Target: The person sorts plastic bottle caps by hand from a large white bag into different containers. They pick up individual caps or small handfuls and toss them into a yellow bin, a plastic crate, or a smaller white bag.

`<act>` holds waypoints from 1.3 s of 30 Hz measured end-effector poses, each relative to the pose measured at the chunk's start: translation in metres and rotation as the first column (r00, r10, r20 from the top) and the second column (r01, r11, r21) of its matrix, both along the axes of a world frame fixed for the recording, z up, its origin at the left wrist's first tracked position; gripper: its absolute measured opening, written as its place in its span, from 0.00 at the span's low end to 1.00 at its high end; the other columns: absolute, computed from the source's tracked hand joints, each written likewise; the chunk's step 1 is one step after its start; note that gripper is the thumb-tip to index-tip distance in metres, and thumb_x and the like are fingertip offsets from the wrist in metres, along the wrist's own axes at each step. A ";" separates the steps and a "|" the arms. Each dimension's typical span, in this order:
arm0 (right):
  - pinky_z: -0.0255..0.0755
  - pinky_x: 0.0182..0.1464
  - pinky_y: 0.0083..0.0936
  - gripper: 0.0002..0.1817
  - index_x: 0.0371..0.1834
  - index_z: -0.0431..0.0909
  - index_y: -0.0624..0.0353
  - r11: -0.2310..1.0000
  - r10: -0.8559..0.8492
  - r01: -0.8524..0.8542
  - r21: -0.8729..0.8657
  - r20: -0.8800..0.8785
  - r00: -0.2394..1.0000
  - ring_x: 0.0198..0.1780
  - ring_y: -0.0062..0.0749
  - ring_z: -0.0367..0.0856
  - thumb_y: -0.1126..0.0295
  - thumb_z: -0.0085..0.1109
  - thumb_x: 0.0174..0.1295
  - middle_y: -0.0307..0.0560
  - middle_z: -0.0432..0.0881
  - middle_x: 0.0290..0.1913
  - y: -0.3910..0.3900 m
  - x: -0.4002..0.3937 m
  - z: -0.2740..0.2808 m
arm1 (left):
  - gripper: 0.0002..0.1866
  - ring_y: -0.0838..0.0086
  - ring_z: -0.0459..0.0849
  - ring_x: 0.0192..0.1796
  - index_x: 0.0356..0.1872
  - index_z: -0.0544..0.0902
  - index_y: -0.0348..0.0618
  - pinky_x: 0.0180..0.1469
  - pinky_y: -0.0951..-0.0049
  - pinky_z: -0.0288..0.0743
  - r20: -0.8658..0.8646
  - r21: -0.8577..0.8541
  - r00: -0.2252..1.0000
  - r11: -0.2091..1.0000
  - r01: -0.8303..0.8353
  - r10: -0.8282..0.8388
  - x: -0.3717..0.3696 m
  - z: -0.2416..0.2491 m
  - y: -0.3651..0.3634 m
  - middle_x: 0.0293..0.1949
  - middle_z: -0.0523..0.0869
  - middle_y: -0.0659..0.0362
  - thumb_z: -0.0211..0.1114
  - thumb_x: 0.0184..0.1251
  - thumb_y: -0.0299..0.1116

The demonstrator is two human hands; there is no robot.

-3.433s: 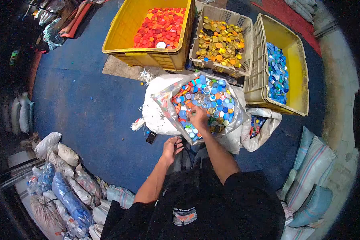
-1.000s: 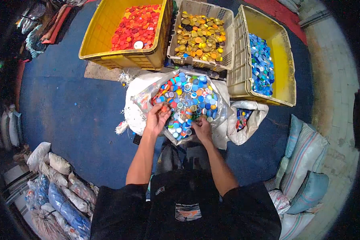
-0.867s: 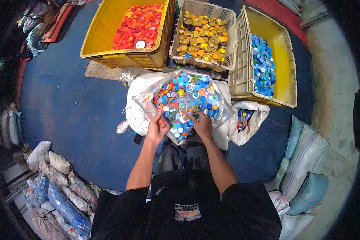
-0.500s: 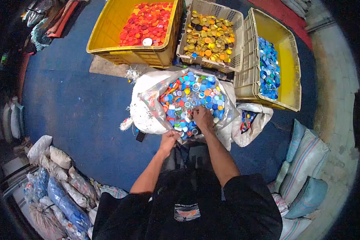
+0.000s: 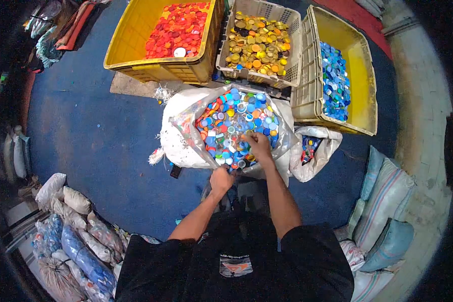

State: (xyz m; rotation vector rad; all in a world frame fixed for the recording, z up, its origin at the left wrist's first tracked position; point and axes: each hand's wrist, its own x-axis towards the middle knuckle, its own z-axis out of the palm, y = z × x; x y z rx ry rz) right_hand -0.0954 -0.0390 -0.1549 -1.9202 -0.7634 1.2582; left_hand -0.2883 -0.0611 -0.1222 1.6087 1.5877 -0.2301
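A clear plastic bag (image 5: pixel 184 132) stands wide open in front of me, filled with mixed bottle caps (image 5: pixel 219 117), many of them blue, with red, white, green and orange ones among them. At the near edge of the bag, my left hand (image 5: pixel 221 180) is closed on its rim. My right hand (image 5: pixel 259 147) reaches over the right part of the caps, its fingers bent together and touching the pile. What lies between those fingertips is too small to make out.
Behind the bag stand a yellow crate (image 5: pixel 158 70) of red caps, a pale crate (image 5: pixel 259 76) of yellow caps and a crate (image 5: pixel 360 95) of blue caps. A small white sack (image 5: pixel 332 146) sits right. Stuffed sacks (image 5: pixel 382 211) line the right side; filled bags (image 5: pixel 85 251) lie left.
My left hand has shifted a little right and stays at the bag's near rim. My right hand has moved slightly within the caps. The whole view has shifted slightly.
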 end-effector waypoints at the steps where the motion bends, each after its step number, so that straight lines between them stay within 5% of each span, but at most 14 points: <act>1: 0.65 0.27 0.26 0.14 0.34 0.75 0.60 0.991 -0.137 0.134 -0.029 -0.251 0.958 0.24 0.25 0.70 0.60 0.64 0.60 0.39 0.73 0.23 -0.005 0.003 0.014 | 0.19 0.48 0.84 0.42 0.45 0.83 0.42 0.45 0.52 0.77 -0.011 0.019 1.000 1.000 0.013 -0.013 0.003 -0.001 -0.002 0.36 0.86 0.43 0.69 0.55 0.41; 3: 0.61 0.26 0.21 0.10 0.37 0.76 0.57 0.941 -0.233 0.337 -0.029 -0.777 0.585 0.24 0.20 0.69 0.62 0.58 0.65 0.33 0.73 0.25 -0.017 0.010 0.021 | 0.20 0.47 0.84 0.42 0.46 0.82 0.42 0.44 0.52 0.77 -0.032 0.058 0.999 0.998 0.039 -0.037 0.008 -0.004 -0.007 0.36 0.85 0.42 0.69 0.56 0.42; 7: 0.70 0.31 0.27 0.08 0.41 0.76 0.58 0.854 -0.319 0.494 -0.161 -0.913 0.254 0.31 0.31 0.78 0.67 0.53 0.62 0.43 0.81 0.34 -0.044 0.018 0.028 | 0.20 0.46 0.84 0.42 0.46 0.81 0.42 0.44 0.51 0.77 -0.048 0.052 0.999 0.998 0.022 -0.020 0.018 -0.006 -0.011 0.36 0.85 0.42 0.68 0.57 0.43; 14: 0.75 0.39 0.32 0.11 0.42 0.76 0.59 0.804 -0.353 0.563 -0.190 -0.915 0.194 0.36 0.37 0.80 0.69 0.52 0.58 0.46 0.82 0.38 -0.069 0.021 0.027 | 0.19 0.48 0.84 0.42 0.42 0.83 0.41 0.43 0.54 0.77 -0.076 0.069 0.997 0.998 -0.011 0.016 0.023 -0.022 -0.012 0.36 0.86 0.45 0.66 0.59 0.47; 19: 0.72 0.33 0.30 0.11 0.41 0.77 0.57 0.913 -0.248 0.399 -0.084 -0.891 0.379 0.31 0.33 0.79 0.67 0.56 0.57 0.42 0.81 0.31 -0.075 0.029 0.018 | 0.20 0.47 0.84 0.41 0.36 0.83 0.39 0.43 0.52 0.77 -0.086 0.083 0.994 0.995 -0.056 0.063 0.025 -0.023 -0.014 0.35 0.86 0.43 0.65 0.59 0.49; 20: 0.71 0.32 0.30 0.10 0.40 0.78 0.57 0.940 -0.234 0.330 -0.085 -0.865 0.444 0.30 0.33 0.78 0.67 0.57 0.56 0.41 0.81 0.30 -0.076 0.032 0.014 | 0.20 0.47 0.84 0.41 0.36 0.83 0.39 0.43 0.52 0.77 -0.068 0.097 0.995 0.993 -0.061 0.068 0.026 -0.023 -0.014 0.35 0.86 0.43 0.65 0.59 0.49; 21: 0.72 0.32 0.32 0.10 0.39 0.78 0.57 0.967 -0.223 0.246 -0.063 -0.678 0.700 0.30 0.35 0.79 0.67 0.57 0.56 0.42 0.81 0.29 -0.072 0.028 0.017 | 0.20 0.47 0.84 0.41 0.36 0.83 0.39 0.43 0.52 0.77 -0.050 0.110 0.996 0.992 -0.066 0.072 0.026 -0.022 -0.014 0.34 0.86 0.43 0.64 0.59 0.49; 23: 0.74 0.33 0.36 0.09 0.37 0.79 0.56 0.992 -0.086 0.073 -0.100 -0.140 0.986 0.30 0.41 0.81 0.66 0.59 0.55 0.45 0.83 0.29 -0.060 0.013 0.031 | 0.20 0.47 0.85 0.40 0.36 0.83 0.39 0.42 0.53 0.77 -0.011 0.138 0.996 0.987 -0.085 0.087 0.024 -0.024 -0.015 0.33 0.85 0.43 0.65 0.59 0.48; 24: 0.74 0.33 0.37 0.09 0.37 0.79 0.57 0.998 0.065 -0.068 0.019 0.109 0.992 0.31 0.42 0.81 0.67 0.59 0.55 0.46 0.82 0.29 -0.061 0.010 0.026 | 0.19 0.48 0.85 0.38 0.36 0.83 0.39 0.41 0.53 0.77 0.011 0.153 0.995 0.983 -0.098 0.097 0.023 -0.025 -0.015 0.32 0.85 0.43 0.65 0.59 0.48; 26: 0.74 0.34 0.40 0.08 0.36 0.78 0.57 0.905 0.250 -0.403 0.133 0.602 0.759 0.31 0.46 0.82 0.68 0.59 0.55 0.49 0.81 0.28 -0.061 0.005 0.016 | 0.18 0.52 0.84 0.33 0.35 0.83 0.39 0.37 0.57 0.76 0.096 0.177 0.986 0.973 -0.149 0.134 0.019 -0.027 -0.014 0.29 0.84 0.46 0.66 0.59 0.46; 28: 0.76 0.40 0.45 0.09 0.37 0.79 0.55 0.882 0.350 -0.468 0.058 0.584 0.732 0.39 0.50 0.82 0.68 0.59 0.53 0.53 0.82 0.34 -0.056 0.000 0.019 | 0.16 0.60 0.83 0.26 0.34 0.83 0.39 0.30 0.62 0.75 0.218 0.191 0.959 0.955 -0.226 0.183 0.017 -0.014 -0.006 0.24 0.83 0.51 0.67 0.60 0.44; 31: 0.75 0.39 0.47 0.09 0.38 0.78 0.55 0.839 0.448 -0.541 -0.058 0.637 0.627 0.39 0.53 0.82 0.69 0.58 0.53 0.54 0.82 0.37 -0.059 -0.009 0.020 | 0.12 0.76 0.72 0.18 0.34 0.81 0.40 0.20 0.74 0.64 0.553 -0.135 0.667 0.844 -0.519 0.499 0.009 -0.012 0.002 0.18 0.75 0.63 0.67 0.62 0.40; 34: 0.75 0.39 0.48 0.09 0.38 0.78 0.57 0.854 0.468 -0.493 -0.169 0.664 0.583 0.38 0.56 0.82 0.71 0.54 0.55 0.55 0.81 0.37 -0.058 -0.011 0.023 | 0.08 0.85 0.65 0.17 0.36 0.78 0.43 0.17 0.81 0.55 0.497 -0.695 0.256 0.557 -0.455 0.829 -0.006 0.017 0.021 0.16 0.68 0.69 0.63 0.66 0.36; 39: 0.74 0.46 0.49 0.20 0.52 0.76 0.58 0.841 0.518 -0.463 -0.279 0.660 0.544 0.43 0.57 0.81 0.70 0.54 0.54 0.57 0.79 0.50 -0.062 -0.016 0.012 | 0.09 0.83 0.69 0.18 0.42 0.72 0.45 0.18 0.82 0.61 0.499 -0.773 0.136 0.511 -0.377 0.856 -0.021 0.027 0.033 0.29 0.76 0.63 0.60 0.64 0.32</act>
